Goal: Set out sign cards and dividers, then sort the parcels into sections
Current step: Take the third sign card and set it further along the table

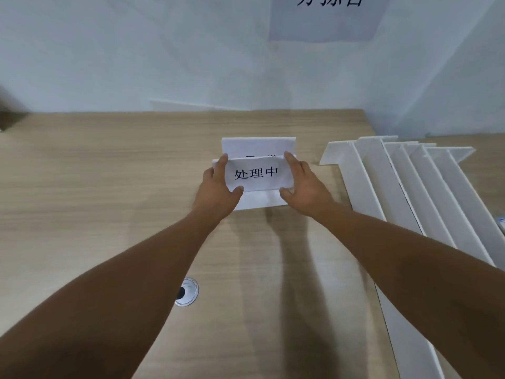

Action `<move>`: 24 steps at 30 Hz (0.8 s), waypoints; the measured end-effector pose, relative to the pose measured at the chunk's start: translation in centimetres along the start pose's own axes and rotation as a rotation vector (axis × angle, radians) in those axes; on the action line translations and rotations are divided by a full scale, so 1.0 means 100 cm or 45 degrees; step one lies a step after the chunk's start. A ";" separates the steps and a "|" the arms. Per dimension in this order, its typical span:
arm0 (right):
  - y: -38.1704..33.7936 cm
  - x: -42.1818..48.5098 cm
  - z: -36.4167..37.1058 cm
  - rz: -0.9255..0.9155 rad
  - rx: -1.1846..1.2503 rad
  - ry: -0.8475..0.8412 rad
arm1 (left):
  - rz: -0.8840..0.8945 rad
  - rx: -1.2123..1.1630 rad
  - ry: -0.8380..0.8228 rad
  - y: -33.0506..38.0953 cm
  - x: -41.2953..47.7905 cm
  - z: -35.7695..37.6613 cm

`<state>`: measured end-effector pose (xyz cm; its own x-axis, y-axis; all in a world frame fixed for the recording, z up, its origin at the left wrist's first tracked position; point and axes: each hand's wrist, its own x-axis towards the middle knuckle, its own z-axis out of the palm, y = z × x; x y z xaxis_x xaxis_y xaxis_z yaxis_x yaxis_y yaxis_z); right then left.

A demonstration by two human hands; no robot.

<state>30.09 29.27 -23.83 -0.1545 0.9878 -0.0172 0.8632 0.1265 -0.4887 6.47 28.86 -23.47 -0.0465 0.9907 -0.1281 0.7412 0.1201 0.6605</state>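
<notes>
1. Closed off at the back by a pale blue-grey painted wall [136,50], meeting the far edge of the desk along its whole length and turning a corner at the far right.
2. Below it, a light wood-grain laminate tabletop [95,187]: wide bare room over the entire left half and in the near middle between the forearms, with the left rear corner dropping away into shadow.
3. Along the right side, a fanned stack of long white plastic angle dividers [410,192], overlapping one another, with their far ends near the back corner and their near ends running out of the bottom right. Little free surface there, and only a narrow strip of wood between the stack's left edge and the right wrist.
4. High on the wall, a large pale paper notice [325,20] with black characters cut off by the top edge.
5. At centre, a white paper sign card printed 处理中 [257,173], held upright just above a flat white base, well back from the near edge.
6. Just behind and touching it, a second white sign card [258,146], its print mostly hidden.
7. Left hand [216,192]: clamped on the front card's left edge, thumb on the face, fingers over the top corner.
8. Right hand [306,192]: gripping the right edge the same way, thumb low, fingertips at the top corner.
9. Near the left forearm, a round silver cable grommet [187,291] set flush in the wood.
</notes>
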 end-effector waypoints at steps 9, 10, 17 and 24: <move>-0.047 -0.076 -0.030 -0.067 -0.032 0.045 | 0.045 -0.032 0.080 0.003 -0.085 -0.048; -0.058 -0.084 -0.034 -0.088 -0.039 0.071 | 0.054 -0.019 0.100 0.002 -0.097 -0.059; -0.165 -0.115 -0.022 -0.247 0.030 0.147 | -0.026 -0.039 0.206 -0.040 -0.174 -0.153; -0.274 -0.120 0.039 -0.353 0.086 0.174 | -0.094 -0.076 0.291 -0.121 -0.210 -0.239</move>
<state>6.47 13.57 -13.63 -0.3094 0.9202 0.2400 0.7626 0.3908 -0.5154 -17.53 8.11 -11.10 -0.2541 0.9671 -0.0112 0.6897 0.1893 0.6989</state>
